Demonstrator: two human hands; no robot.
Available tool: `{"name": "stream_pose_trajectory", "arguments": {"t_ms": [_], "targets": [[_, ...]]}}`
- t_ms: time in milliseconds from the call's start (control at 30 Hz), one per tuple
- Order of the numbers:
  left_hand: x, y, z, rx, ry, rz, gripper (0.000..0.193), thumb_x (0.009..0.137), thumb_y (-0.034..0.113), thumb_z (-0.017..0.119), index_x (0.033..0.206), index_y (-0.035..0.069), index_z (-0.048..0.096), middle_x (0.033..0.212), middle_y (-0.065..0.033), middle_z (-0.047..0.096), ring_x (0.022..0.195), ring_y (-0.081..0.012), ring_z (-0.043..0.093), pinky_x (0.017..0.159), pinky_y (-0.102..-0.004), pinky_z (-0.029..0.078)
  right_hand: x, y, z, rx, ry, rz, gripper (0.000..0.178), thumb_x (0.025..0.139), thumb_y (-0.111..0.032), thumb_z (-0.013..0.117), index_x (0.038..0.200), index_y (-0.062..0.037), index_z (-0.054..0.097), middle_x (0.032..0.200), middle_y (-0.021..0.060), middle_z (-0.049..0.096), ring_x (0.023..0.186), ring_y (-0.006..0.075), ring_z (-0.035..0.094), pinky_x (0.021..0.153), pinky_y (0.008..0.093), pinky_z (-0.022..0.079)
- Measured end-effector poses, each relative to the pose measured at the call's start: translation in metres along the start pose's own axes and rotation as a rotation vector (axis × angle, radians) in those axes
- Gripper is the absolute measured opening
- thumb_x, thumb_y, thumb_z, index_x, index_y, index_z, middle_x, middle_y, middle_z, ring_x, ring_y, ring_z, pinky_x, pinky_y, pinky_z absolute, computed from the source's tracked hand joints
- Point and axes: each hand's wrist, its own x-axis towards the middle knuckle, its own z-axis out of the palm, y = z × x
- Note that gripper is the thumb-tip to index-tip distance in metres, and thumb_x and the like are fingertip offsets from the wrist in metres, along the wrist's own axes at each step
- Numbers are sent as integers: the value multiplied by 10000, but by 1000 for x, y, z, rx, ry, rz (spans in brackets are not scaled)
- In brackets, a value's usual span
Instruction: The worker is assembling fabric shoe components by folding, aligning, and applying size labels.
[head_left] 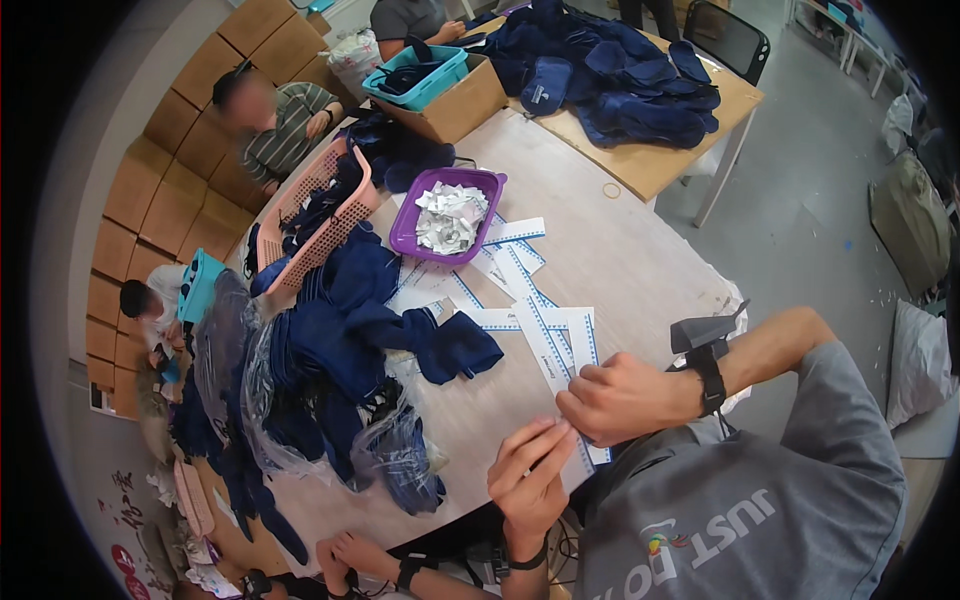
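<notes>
While we sit at the pale surface [655, 270], our reading from left to right begins with a heap of navy cloth pieces [340, 370], some of it in clear plastic. Above the heap, a pink basket [330, 235] holds more dark cloth; below, a co-worker's hands [338, 552] rest near the edge. Next comes a purple tub [410, 228] filled with crumpled white scraps [450, 215].

Further right, our left hand [525, 480] points its thumb and fingers toward the other hand; the tips meet closely, yet we cannot tell how far open this grip is or whether it pinches anything. White strips with blue marks [537, 332] lie crossed between the tub and our hands, a long one running beneath our knuckles. Our right hand [625, 400] is curled above that strip, fingertips hidden, so we cannot tell what its grip has hold of.

For this close fingertip work, we judge it best to steady the strip with one hand, use light pressure with the other, and avoid creasing it.
</notes>
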Motion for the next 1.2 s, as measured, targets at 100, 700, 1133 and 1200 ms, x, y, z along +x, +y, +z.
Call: {"name": "stream_pose_trajectory", "arguments": {"t_ms": [100,700,1133,1200], "targets": [[-5,1,-2,-58,75,-16,219,752,-71,726,927,18,823,965,-98,785,928,-297,740,849,-392,618,5,-2,-3,43,4,-42,170,752,-161,681,730,-40,563,592,62,584,540,225,627,471,356,484],[-8,-1,8,-150,143,-347,170,881,38,769,1038,-29,768,991,-157,717,936,-288,706,838,-357,552,27,6,-13,317,-439,210,327,740,-301,831,824,-40,652,693,95,645,694,346,678,601,429,538],[-6,-2,11,-309,123,-579,122,887,-1,777,960,-70,706,840,-72,637,761,-144,568,670,-279,418,40,17,-23,526,-12,-145,197,932,-241,724,996,-58,694,984,45,610,949,252,638,633,404,549],[-7,0,7,-292,73,-569,129,891,6,787,958,-74,710,843,-50,632,769,-103,542,663,-255,397,42,22,-21,539,-99,-205,179,931,-221,724,1009,-61,703,971,38,614,967,244,646,641,401,555]]}}
